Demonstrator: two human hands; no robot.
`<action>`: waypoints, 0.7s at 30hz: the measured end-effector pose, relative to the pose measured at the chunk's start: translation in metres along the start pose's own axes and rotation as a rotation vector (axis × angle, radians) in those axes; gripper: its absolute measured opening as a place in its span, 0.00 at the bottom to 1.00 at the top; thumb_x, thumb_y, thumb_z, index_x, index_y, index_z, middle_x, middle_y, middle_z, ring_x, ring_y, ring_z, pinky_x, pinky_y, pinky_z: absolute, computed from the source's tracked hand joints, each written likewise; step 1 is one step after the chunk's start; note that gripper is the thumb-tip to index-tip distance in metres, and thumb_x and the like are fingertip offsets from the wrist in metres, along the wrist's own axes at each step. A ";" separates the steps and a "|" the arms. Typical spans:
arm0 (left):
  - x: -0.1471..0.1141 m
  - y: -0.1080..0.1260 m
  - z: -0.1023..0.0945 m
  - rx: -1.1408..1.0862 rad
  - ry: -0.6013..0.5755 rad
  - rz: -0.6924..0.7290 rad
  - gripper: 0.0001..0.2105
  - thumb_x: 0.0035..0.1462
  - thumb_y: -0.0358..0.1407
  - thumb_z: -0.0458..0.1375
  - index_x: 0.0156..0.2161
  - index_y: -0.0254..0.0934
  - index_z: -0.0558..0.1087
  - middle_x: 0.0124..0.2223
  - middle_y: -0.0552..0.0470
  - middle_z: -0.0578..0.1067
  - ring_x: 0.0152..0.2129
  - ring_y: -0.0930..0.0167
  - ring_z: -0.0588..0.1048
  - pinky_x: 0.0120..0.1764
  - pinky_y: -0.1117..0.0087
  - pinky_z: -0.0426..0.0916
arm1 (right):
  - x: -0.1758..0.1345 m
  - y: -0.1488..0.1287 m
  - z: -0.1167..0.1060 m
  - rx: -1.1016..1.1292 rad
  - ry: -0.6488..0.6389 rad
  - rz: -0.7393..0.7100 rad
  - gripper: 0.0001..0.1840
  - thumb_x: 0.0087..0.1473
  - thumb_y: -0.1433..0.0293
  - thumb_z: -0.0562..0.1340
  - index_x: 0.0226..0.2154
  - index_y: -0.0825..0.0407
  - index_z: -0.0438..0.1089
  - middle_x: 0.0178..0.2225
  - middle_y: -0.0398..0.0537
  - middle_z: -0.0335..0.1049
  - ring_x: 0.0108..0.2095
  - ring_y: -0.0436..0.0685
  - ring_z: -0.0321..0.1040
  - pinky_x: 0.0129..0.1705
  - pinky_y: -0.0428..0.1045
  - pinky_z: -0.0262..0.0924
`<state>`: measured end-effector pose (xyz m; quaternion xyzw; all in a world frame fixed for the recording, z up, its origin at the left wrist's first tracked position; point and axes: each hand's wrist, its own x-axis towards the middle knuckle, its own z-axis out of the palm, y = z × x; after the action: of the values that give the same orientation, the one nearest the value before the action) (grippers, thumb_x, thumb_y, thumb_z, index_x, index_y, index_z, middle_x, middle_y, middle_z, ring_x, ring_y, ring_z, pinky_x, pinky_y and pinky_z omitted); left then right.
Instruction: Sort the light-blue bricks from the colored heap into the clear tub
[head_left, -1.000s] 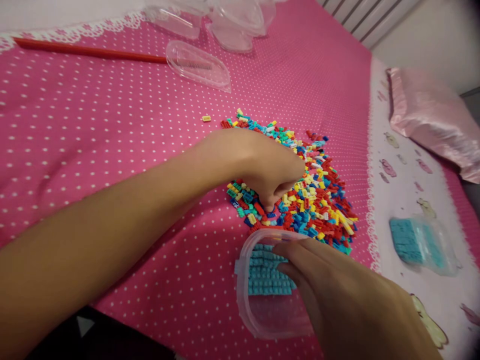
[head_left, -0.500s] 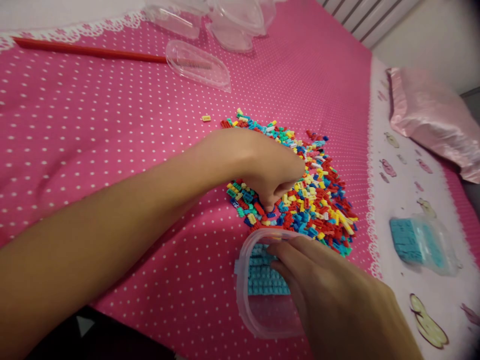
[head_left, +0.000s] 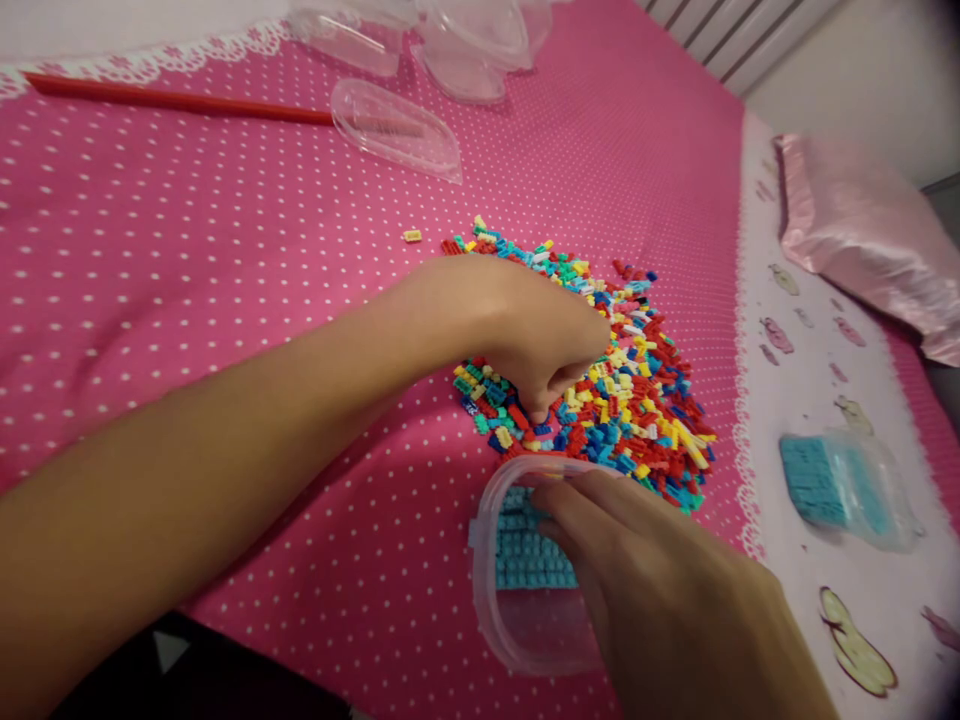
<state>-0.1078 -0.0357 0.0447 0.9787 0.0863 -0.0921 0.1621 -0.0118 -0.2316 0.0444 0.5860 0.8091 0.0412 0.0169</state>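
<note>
My left hand (head_left: 536, 330) reaches across into a pile of small colourful toy bricks (head_left: 637, 400). Its fingers are curled down, with a fingertip touching the bricks near a dark blue one; what they grip, if anything, is hidden. In front of the pile is a clear plastic container (head_left: 487, 620) with its opening facing me. Rows of teal bricks (head_left: 529, 560) fill its far part, studs showing. My right hand (head_left: 645, 570) dips into the container, its fingers drawn together against the teal bricks. Its palm covers the container's right side, and whatever its fingertips hold cannot be seen.
A second clear container with a teal brick block (head_left: 814, 480) lies at the right on a white printed cloth band. Clear plastic pieces (head_left: 465, 50) and a red stick (head_left: 187, 102) lie at the back. One yellow brick (head_left: 412, 236) sits apart. A pink pillow (head_left: 870, 240) is far right.
My right hand has shifted very slightly left inside the container. My left hand stays in place at the pile.
</note>
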 end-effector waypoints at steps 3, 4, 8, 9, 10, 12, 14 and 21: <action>0.000 0.000 0.000 -0.014 -0.006 -0.002 0.05 0.51 0.25 0.63 0.27 0.36 0.80 0.18 0.61 0.68 0.17 0.81 0.61 0.25 0.75 0.50 | 0.000 0.001 -0.001 0.016 -0.006 0.003 0.21 0.51 0.82 0.54 0.42 0.50 0.75 0.42 0.48 0.80 0.34 0.60 0.78 0.24 0.52 0.72; 0.000 0.000 0.000 -0.020 -0.005 0.002 0.06 0.51 0.25 0.63 0.27 0.36 0.79 0.18 0.61 0.68 0.17 0.80 0.61 0.25 0.75 0.50 | 0.000 0.001 -0.001 0.017 -0.007 0.003 0.21 0.51 0.82 0.54 0.42 0.50 0.75 0.42 0.48 0.80 0.35 0.60 0.78 0.25 0.52 0.73; 0.000 -0.001 0.001 -0.031 -0.004 0.001 0.06 0.51 0.26 0.64 0.27 0.36 0.79 0.19 0.61 0.68 0.17 0.80 0.61 0.25 0.74 0.50 | 0.001 0.000 -0.003 0.017 -0.023 -0.006 0.21 0.53 0.82 0.53 0.43 0.50 0.75 0.43 0.48 0.80 0.36 0.61 0.78 0.28 0.53 0.74; 0.001 -0.001 0.001 -0.032 -0.006 0.000 0.05 0.52 0.26 0.63 0.27 0.36 0.80 0.19 0.61 0.68 0.17 0.80 0.61 0.26 0.74 0.51 | 0.002 -0.001 -0.003 0.019 -0.024 -0.007 0.21 0.53 0.82 0.53 0.43 0.50 0.75 0.42 0.48 0.80 0.36 0.61 0.79 0.28 0.53 0.74; 0.001 -0.001 0.001 -0.033 -0.010 0.001 0.05 0.51 0.26 0.63 0.27 0.36 0.80 0.19 0.61 0.68 0.17 0.80 0.61 0.26 0.74 0.51 | 0.002 -0.001 -0.003 0.023 -0.028 -0.008 0.21 0.52 0.82 0.54 0.43 0.50 0.75 0.42 0.48 0.80 0.36 0.61 0.79 0.28 0.53 0.74; 0.001 -0.001 0.001 -0.040 -0.011 0.004 0.05 0.51 0.26 0.64 0.27 0.36 0.80 0.18 0.61 0.68 0.17 0.79 0.61 0.26 0.74 0.51 | 0.002 -0.002 -0.003 0.028 -0.029 -0.010 0.22 0.51 0.82 0.54 0.43 0.51 0.76 0.43 0.49 0.80 0.36 0.61 0.79 0.28 0.53 0.74; 0.001 -0.002 0.001 -0.043 -0.007 0.002 0.05 0.51 0.26 0.63 0.27 0.36 0.80 0.18 0.61 0.67 0.17 0.79 0.61 0.26 0.73 0.51 | 0.002 -0.001 -0.003 0.034 -0.009 -0.020 0.23 0.50 0.83 0.54 0.43 0.51 0.76 0.42 0.50 0.80 0.36 0.61 0.79 0.28 0.52 0.74; 0.000 -0.002 0.001 -0.025 -0.011 0.003 0.05 0.51 0.26 0.63 0.28 0.36 0.80 0.21 0.60 0.72 0.18 0.79 0.63 0.28 0.74 0.52 | 0.000 0.002 -0.003 0.041 0.027 -0.044 0.23 0.52 0.84 0.52 0.43 0.53 0.76 0.40 0.50 0.81 0.35 0.62 0.79 0.27 0.53 0.74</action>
<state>-0.1087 -0.0343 0.0430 0.9762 0.0849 -0.0961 0.1747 -0.0106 -0.2308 0.0474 0.5676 0.8227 0.0322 -0.0051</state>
